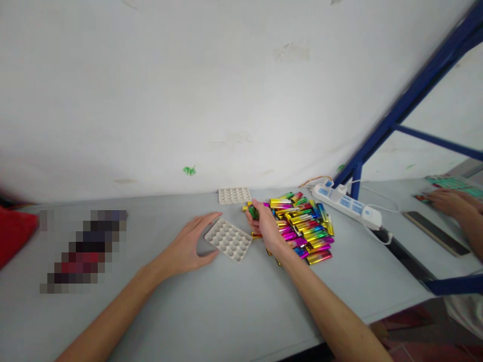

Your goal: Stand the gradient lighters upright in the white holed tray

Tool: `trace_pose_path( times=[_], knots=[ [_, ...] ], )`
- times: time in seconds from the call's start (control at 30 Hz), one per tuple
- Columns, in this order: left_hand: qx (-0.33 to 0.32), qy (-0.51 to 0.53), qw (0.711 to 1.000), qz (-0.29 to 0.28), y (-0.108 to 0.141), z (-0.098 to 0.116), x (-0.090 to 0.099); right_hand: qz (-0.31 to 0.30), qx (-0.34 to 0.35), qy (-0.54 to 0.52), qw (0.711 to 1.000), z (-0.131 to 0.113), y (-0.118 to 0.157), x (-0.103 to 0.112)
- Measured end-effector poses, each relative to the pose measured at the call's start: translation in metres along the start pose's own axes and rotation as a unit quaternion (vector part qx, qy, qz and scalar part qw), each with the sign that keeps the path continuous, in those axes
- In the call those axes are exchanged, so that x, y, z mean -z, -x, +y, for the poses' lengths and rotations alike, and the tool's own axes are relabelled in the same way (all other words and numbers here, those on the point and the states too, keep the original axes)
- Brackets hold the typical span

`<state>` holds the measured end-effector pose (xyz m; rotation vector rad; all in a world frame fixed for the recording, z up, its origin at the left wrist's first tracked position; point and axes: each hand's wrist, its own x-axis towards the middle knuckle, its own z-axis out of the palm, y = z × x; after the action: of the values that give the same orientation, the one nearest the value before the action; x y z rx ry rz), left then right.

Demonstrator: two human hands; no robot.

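A pale tray with rows of round hollows (228, 239) lies tilted on the grey table. My left hand (184, 249) is at its left end, thumb and fingers spread wide around the corner; whether the fingertips touch the tray I cannot tell. To the right is a heap of shiny lighters (305, 229) in gold, magenta, green, blue and red. My right hand (266, 226) is at the heap's left side, its fingers closed around a few lighters (253, 211), green and gold ones showing. The palm hides part of them.
A second pale tray (234, 195) lies against the wall. Behind the heap runs a white power strip (347, 205) with cables, beside a blue metal frame (377, 136). A blurred dark object (86, 246) and red material (15, 234) are at left. Another person's hand (449, 201) is at far right.
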<state>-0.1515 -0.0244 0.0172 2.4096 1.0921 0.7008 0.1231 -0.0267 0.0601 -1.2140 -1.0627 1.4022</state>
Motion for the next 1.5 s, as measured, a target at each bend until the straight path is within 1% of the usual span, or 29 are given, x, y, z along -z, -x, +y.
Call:
trace_pose_path(
  times=[0.1,0.2,0.37,0.43,0.53,0.63,0.73,0.83,0.97,1.03,1.1,1.27,1.37,1.5],
  knots=[
    [-0.005,-0.002,1.0,-0.024,-0.002,-0.001,0.006,0.001,0.011,0.017,1.0,0.002,0.0,0.0],
    [-0.006,0.01,1.0,-0.028,-0.003,-0.001,0.011,0.014,0.017,0.03,0.999,0.002,0.0,0.0],
    [-0.005,0.018,1.0,-0.021,-0.004,0.005,0.01,0.03,0.018,0.013,0.999,0.002,0.0,0.0],
    [-0.003,0.014,0.999,-0.03,-0.005,0.01,0.009,0.024,0.021,0.004,0.999,0.001,0.0,-0.001],
    [0.0,0.022,0.999,-0.042,-0.005,0.014,0.01,0.019,0.046,-0.016,0.999,0.003,0.0,-0.001],
    [0.015,0.035,0.999,-0.019,-0.003,0.007,0.013,0.029,0.077,-0.013,0.997,0.007,-0.002,0.0],
    [0.046,0.034,0.998,0.027,0.001,-0.005,0.015,0.023,0.122,0.04,0.992,0.012,-0.003,0.003],
    [0.07,0.041,0.995,0.059,0.002,-0.007,0.008,0.008,0.166,0.094,0.982,0.014,-0.002,0.006],
    [0.085,0.06,0.992,0.078,-0.002,0.009,-0.016,0.015,0.212,0.141,0.967,0.013,0.003,0.005],
    [0.094,0.063,0.991,0.077,-0.003,0.017,-0.025,0.028,0.228,0.154,0.961,0.014,0.005,0.004],
    [0.095,0.065,0.991,0.064,-0.002,0.02,-0.027,0.031,0.233,0.151,0.96,0.016,0.005,0.002],
    [0.076,0.066,0.995,0.019,0.001,0.013,-0.014,-0.013,0.215,0.151,0.965,0.025,0.002,-0.004],
    [0.083,0.066,0.994,0.007,0.002,0.008,-0.008,-0.036,0.232,0.194,0.952,0.032,-0.001,-0.007],
    [0.102,0.085,0.991,0.007,0.001,0.007,-0.008,-0.067,0.25,0.244,0.935,0.041,-0.004,-0.009]
  ],
)
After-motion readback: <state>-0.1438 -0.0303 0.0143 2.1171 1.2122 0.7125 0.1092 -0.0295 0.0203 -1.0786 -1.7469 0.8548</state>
